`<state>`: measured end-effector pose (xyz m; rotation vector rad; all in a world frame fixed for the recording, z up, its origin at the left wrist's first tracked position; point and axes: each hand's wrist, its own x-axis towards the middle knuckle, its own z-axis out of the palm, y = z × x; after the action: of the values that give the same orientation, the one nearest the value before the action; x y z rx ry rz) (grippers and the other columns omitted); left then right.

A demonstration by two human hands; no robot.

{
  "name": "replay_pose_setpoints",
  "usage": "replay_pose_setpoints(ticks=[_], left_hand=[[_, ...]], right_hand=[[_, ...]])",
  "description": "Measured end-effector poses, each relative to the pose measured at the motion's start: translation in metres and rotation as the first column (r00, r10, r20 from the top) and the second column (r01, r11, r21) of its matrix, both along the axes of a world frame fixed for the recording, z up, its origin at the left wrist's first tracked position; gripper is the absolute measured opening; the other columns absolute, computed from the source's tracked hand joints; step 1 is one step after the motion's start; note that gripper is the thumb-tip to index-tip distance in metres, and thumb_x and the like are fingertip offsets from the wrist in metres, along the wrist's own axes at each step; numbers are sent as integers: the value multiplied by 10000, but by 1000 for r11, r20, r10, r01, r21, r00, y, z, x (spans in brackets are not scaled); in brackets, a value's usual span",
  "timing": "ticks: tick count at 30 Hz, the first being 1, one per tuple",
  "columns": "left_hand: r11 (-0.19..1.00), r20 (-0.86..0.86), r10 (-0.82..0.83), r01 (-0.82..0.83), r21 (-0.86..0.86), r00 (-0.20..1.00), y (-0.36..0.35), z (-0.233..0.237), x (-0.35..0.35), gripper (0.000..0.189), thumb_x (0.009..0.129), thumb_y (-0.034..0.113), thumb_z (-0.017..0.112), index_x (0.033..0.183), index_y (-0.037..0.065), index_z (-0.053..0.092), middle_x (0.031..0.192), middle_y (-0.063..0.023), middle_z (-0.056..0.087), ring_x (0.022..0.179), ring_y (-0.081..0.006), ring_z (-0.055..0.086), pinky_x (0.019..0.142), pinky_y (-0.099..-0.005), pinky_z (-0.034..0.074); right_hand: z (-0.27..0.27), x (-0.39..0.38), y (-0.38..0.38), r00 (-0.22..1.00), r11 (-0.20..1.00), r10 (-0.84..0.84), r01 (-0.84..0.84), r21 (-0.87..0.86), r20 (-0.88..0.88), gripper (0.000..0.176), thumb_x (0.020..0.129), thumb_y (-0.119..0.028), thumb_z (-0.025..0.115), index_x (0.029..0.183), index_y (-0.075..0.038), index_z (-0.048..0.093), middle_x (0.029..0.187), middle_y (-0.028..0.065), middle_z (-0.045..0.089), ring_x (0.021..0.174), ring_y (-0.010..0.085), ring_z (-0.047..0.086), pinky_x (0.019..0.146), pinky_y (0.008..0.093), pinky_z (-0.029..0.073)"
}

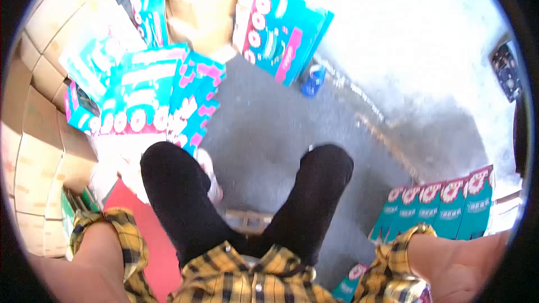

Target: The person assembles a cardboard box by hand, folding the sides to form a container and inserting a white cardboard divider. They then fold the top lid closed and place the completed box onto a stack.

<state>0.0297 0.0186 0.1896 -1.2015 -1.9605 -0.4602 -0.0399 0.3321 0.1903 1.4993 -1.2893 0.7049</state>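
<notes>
Both forearms come out of rolled yellow-and-black plaid sleeves and run off the lower edges, so neither hand nor its fingers can be seen. Nearest the right forearm (466, 258) stands a row of several teal boxes (429, 213) with dark pink tops and white ring prints. Another teal box (345, 290) peeks out below, partly hidden by the right sleeve. The left forearm (98, 258) reaches down beside a red surface (154, 252). Ahead on the left, a pile of teal cartons (143, 87) with pink and white print lies beyond my left knee.
Brown cardboard boxes (39, 134) are stacked along the left side. A large teal carton (286, 33) stands ahead, with a small blue object (313, 81) beside it. My black-trousered legs (179, 191) are spread over the grey floor (258, 118). A dark object (505, 73) sits far right.
</notes>
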Motion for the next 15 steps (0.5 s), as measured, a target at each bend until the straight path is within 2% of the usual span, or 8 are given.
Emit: replay_pose_setpoints(ticks=[3,10,15], left_hand=[[1000,-32,13,-13,8,999,-6,-9,11,753,801,485,476,1395,82,250,1451,-214,159,1335,-362,212,1029,-546,255],[997,71,76,-75,-7,995,-19,-8,11,779,817,573,423,1410,110,221,1461,-219,117,1339,-384,188,1023,-589,249],[982,99,187,-189,10,977,-43,2,20,800,828,636,385,1420,131,200,1467,-223,87,1343,-399,170,1019,-620,245]], right_hand=[[-8,6,-7,999,1000,19,-18,15,-43,782,865,-657,282,1437,-135,178,1378,167,299,1186,334,360,899,455,383],[-19,-7,-21,999,999,42,-41,-33,34,782,862,-667,250,1434,-138,188,1343,203,338,1124,345,425,835,435,430],[-12,-15,-30,996,996,79,-77,-45,48,784,860,-674,227,1432,-139,196,1318,229,365,1080,352,472,788,421,464]])
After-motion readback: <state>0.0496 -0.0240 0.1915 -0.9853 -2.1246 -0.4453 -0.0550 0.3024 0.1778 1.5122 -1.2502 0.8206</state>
